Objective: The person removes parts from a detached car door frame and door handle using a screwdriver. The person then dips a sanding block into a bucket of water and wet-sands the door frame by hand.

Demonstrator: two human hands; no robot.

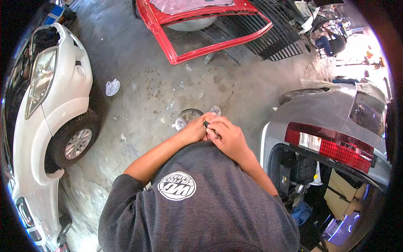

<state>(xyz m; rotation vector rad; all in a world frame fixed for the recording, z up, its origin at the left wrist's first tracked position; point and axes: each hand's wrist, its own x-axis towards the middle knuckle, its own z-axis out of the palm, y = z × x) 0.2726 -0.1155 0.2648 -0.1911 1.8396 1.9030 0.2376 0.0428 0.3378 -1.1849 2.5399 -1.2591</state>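
Note:
Both hands meet just in front of my grey shirt [226,185]. My left hand [195,129] is closed around a small black piece [206,124], whose kind I cannot make out. My right hand [228,135] pinches at the same piece with bent fingers, and a dark bit shows below its fingertips. Beyond my left hand a thin black curved strip [191,111] arcs above the floor; I cannot tell whether it joins the held piece. Crumpled clear plastic [215,110] shows just past my fingers, with more plastic beside the left wrist.
A white vehicle [71,90] with its front wheel [75,145] stands left. At right is a grey vehicle [315,109] with a red tail light [329,145] and an open rear. A red door frame [168,46] lies ahead. A plastic bag [112,87] rests on the concrete floor [142,101].

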